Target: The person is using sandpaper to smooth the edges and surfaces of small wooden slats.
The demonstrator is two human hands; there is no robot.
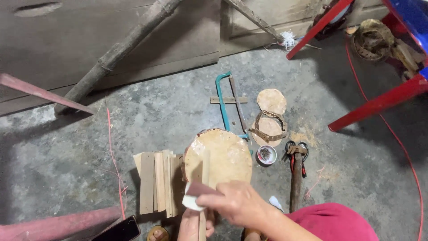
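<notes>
Head view — right hand (236, 203) gripping sandpaper (196, 193) over wood strip (205, 174), left hand (191, 225) clasping strip's base

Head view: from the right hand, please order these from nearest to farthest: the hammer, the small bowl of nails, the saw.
From the right hand:
1. Small bowl of nails, up and right of the hand.
2. Hammer, right of the hand on the floor.
3. Saw, farthest, beyond the round block.

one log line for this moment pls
right hand: presses sandpaper on wood strip | left hand: grips strip's lower end | strip lies over round block | hammer on floor
</notes>
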